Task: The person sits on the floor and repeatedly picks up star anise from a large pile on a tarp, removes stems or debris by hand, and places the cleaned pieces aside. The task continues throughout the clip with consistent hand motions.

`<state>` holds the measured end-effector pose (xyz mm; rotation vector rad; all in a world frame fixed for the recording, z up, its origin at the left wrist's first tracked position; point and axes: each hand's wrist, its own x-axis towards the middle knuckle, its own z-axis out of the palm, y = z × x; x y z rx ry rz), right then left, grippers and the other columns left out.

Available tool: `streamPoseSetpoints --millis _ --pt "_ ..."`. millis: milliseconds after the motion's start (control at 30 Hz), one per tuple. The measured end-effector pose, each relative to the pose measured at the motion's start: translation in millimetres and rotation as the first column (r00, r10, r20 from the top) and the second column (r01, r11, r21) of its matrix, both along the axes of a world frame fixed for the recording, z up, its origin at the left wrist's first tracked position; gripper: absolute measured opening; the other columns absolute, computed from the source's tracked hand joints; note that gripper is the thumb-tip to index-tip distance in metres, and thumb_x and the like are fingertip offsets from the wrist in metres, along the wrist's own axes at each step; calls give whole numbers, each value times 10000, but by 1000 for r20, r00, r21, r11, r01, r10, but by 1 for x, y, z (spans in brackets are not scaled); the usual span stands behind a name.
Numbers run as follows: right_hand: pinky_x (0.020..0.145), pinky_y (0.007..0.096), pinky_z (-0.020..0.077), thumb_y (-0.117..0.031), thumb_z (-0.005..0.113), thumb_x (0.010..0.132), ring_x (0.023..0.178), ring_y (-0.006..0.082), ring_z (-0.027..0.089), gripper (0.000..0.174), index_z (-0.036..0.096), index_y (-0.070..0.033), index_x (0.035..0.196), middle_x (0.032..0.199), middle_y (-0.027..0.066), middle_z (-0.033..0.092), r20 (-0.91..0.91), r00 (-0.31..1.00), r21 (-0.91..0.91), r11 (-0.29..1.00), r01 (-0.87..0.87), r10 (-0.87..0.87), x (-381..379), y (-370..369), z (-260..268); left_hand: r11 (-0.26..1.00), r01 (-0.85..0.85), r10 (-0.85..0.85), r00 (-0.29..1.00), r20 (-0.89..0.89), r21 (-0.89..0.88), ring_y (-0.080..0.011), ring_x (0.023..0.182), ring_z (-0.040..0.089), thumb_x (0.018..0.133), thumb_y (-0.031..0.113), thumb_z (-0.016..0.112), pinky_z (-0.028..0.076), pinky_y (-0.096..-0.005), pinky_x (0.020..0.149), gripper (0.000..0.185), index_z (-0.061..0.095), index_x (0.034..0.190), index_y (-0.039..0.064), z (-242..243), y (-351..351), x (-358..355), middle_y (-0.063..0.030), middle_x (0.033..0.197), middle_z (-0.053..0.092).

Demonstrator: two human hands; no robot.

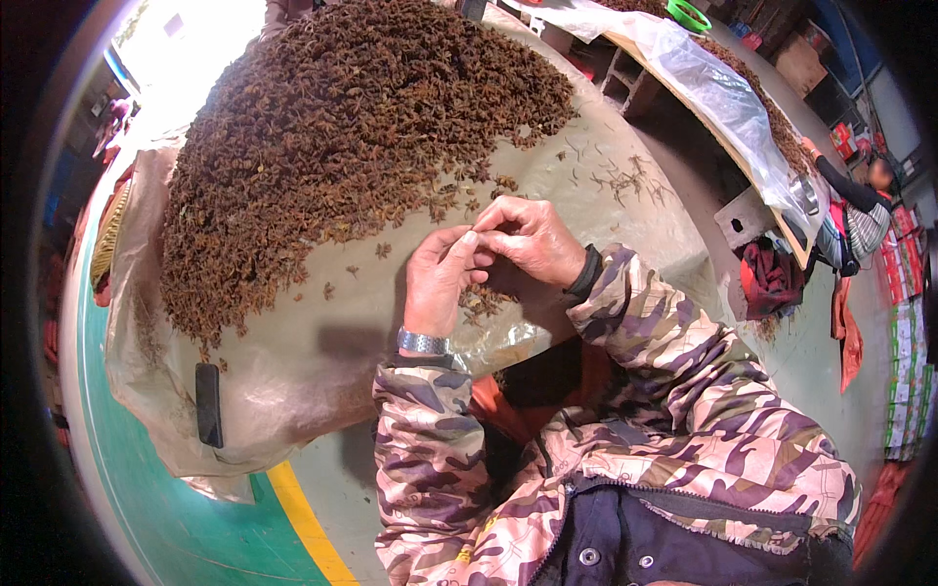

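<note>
A large heap of dried star anise (pixel 352 124) covers much of the plastic-sheeted table in front of me. At its near edge, my left hand (pixel 438 282), with a metal-band watch (pixel 423 342) at the wrist, meets my right hand (pixel 533 240) fingertip to fingertip. A small brown piece (pixel 471 229), mostly hidden, is pinched between them; its exact kind cannot be made out. Below the hands lies a small cluster of star anise (pixel 484 304), partly covered by them. Thin loose stems (pixel 630 179) are scattered on the sheet to the right.
A black phone-like slab (pixel 209 405) rests on the plastic sheet (pixel 293 388) at the near left. Across a gap on the right, another person (pixel 857 205) reaches over a second plastic-covered table (pixel 703 80) bearing more brown pieces. A green basket (pixel 687 15) stands on it.
</note>
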<state>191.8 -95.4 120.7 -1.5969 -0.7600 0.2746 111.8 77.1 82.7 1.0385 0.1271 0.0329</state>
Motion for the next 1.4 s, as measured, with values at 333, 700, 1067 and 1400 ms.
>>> streamPoseSetpoints --millis 333,700,1067,1400 --pt "745 360 559 -116 779 900 812 237 695 132 692 -16 898 873 96 699 171 935 -155 929 337 -311 -3 -20 -15 990 -119 117 992 -37 -72 -167 841 708 1025 50 594 567 -298 690 106 643 1118 57 -4 -4 0 -87 1014 737" --pt "779 504 508 -101 742 787 864 392 650 143 609 -48 784 810 151 661 675 732 -382 806 452 -90 -27 -24 -30 979 -143 157 984 -90 144 -129 806 678 1042 124 609 526 -247 646 123 630 1144 59 4 -4 -3 -36 968 685" --pt "691 412 547 -22 762 837 762 338 682 126 637 -32 838 818 117 694 561 774 -124 894 430 -294 -39 -23 -26 834 -36 -23 995 99 551 -61 751 587 1045 177 694 501 -241 664 268 679 1220 -25 -4 -23 -6 -15 929 707" --pt "689 460 519 -15 678 798 780 367 662 91 600 -35 842 807 139 641 733 657 -129 910 394 -180 -23 -35 -9 598 -71 -21 994 104 798 -69 733 598 954 87 706 520 -272 667 193 724 1113 -21 5 -30 -17 1 827 692"
